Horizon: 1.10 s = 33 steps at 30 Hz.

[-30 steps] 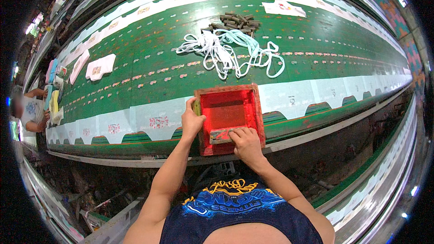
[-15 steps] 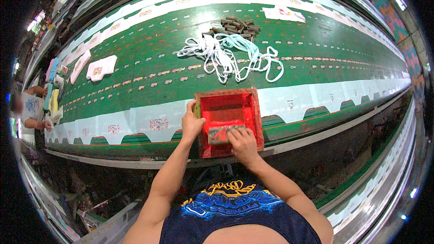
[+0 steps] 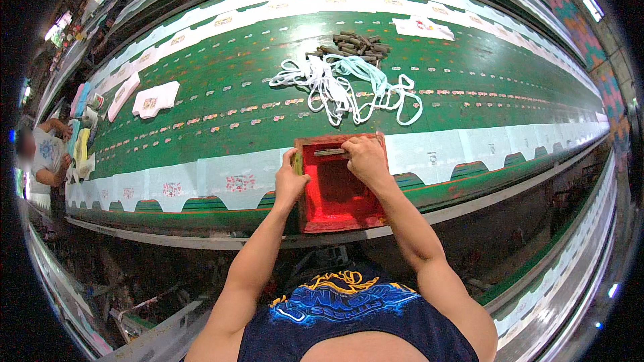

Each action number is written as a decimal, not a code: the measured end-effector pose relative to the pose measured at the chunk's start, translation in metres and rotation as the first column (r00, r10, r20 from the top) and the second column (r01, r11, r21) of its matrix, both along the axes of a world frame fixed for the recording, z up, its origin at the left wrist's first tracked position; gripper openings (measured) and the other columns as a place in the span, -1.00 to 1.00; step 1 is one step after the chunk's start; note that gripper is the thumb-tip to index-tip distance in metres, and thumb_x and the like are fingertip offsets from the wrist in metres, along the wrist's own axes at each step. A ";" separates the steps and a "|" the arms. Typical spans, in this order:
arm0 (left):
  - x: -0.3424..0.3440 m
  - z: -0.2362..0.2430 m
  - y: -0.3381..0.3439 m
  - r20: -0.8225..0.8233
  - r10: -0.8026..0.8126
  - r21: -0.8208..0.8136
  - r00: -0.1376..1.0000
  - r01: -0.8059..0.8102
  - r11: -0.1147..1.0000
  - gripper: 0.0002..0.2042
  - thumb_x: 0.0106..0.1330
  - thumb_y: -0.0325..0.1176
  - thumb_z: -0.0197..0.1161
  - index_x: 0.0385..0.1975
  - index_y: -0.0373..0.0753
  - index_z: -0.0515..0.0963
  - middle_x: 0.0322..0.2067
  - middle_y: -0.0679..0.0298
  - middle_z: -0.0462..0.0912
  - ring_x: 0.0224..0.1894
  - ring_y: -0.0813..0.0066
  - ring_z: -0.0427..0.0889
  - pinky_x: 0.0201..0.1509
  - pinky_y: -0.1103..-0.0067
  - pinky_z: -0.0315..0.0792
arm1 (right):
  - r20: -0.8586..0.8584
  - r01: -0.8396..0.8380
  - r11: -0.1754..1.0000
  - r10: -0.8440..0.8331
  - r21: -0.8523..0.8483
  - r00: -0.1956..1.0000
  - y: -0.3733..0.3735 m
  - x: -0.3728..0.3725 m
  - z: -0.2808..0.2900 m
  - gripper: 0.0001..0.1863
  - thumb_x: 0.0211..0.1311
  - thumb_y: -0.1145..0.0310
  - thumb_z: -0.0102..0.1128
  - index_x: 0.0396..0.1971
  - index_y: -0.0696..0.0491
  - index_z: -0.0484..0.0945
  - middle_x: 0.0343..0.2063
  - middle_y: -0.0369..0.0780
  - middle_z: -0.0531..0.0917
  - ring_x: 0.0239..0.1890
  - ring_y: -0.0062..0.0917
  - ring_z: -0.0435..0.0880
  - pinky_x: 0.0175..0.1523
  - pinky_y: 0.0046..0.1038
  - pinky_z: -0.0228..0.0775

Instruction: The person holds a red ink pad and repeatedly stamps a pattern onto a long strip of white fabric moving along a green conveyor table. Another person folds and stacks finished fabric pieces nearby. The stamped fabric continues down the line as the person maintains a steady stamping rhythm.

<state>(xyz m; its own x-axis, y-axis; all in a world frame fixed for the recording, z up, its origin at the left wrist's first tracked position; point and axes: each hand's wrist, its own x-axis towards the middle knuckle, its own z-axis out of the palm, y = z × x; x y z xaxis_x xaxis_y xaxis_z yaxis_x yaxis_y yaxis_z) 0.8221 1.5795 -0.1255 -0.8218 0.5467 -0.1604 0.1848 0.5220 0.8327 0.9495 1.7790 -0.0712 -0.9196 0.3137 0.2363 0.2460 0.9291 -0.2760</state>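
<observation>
A wooden screen-printing frame (image 3: 343,225) with red ink inside lies over the row of pale blue cloth pieces (image 3: 215,173) along the near edge of the long green table. My left hand (image 3: 291,184) grips the frame's left rim, thumb on the inner side and fingers outside. Inside the frame, at its far end, my right hand (image 3: 365,159) is closed on a squeegee (image 3: 329,152), whose narrow top edge shows. Red ink spreads over the mesh, with a darker patch in the middle. Whatever cloth lies under the frame is hidden.
Beyond the frame, tangled white and mint straps (image 3: 345,87) lie on the green table (image 3: 241,94), beside a pile of dark short rods (image 3: 359,45). Folded printed cloths (image 3: 155,99) sit left. At the far left another person (image 3: 48,154) stands by stacked cloths.
My right hand has pushed the squeegee from the near part of the frame to its far end. My left hand stays on the left rim. The view has shifted slightly.
</observation>
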 end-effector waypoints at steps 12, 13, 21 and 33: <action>0.000 0.003 -0.002 0.020 0.048 0.026 0.999 -0.049 0.998 -0.25 -0.02 -0.46 0.44 0.31 -0.06 0.40 -0.01 -0.09 0.73 0.07 -0.14 0.71 0.14 0.20 0.57 | -0.087 -0.062 0.997 0.066 0.052 0.994 -0.099 0.108 -0.005 -0.69 -0.02 0.41 0.33 -0.19 0.03 0.62 -0.14 -0.27 0.71 -0.02 -0.38 0.67 0.08 -0.23 0.43; -0.001 0.001 -0.005 0.015 0.055 0.065 0.998 -0.056 0.996 -0.26 -0.02 -0.46 0.43 0.30 -0.06 0.41 0.00 -0.07 0.73 0.08 -0.13 0.71 0.15 0.20 0.57 | -0.066 -0.065 0.997 0.067 0.039 0.996 -0.099 0.105 -0.003 -0.70 -0.01 0.41 0.31 -0.19 0.03 0.63 -0.14 -0.26 0.71 -0.03 -0.38 0.67 0.08 -0.23 0.43; -0.036 0.045 -0.075 0.001 0.160 0.225 0.987 -0.156 0.962 -0.30 -0.07 -0.57 0.33 0.24 -0.14 0.46 -0.01 0.09 0.72 0.08 0.20 0.70 0.23 0.37 0.52 | -0.150 -0.165 0.986 0.168 0.036 0.974 -0.141 0.059 0.027 -0.74 0.11 0.34 0.22 -0.17 0.03 0.63 -0.14 -0.25 0.70 -0.03 -0.38 0.67 0.11 -0.22 0.43; -0.042 0.066 -0.177 0.055 0.347 0.186 0.936 -0.351 0.918 -0.23 -0.13 -0.70 0.31 0.26 -0.24 0.42 -0.03 0.13 0.67 -0.02 0.34 0.67 0.12 0.45 0.56 | -0.139 -0.367 0.928 0.357 -0.059 0.924 -0.202 0.028 0.025 -0.72 0.08 0.39 0.24 -0.16 0.07 0.62 -0.14 -0.23 0.69 -0.01 -0.35 0.65 0.10 -0.23 0.42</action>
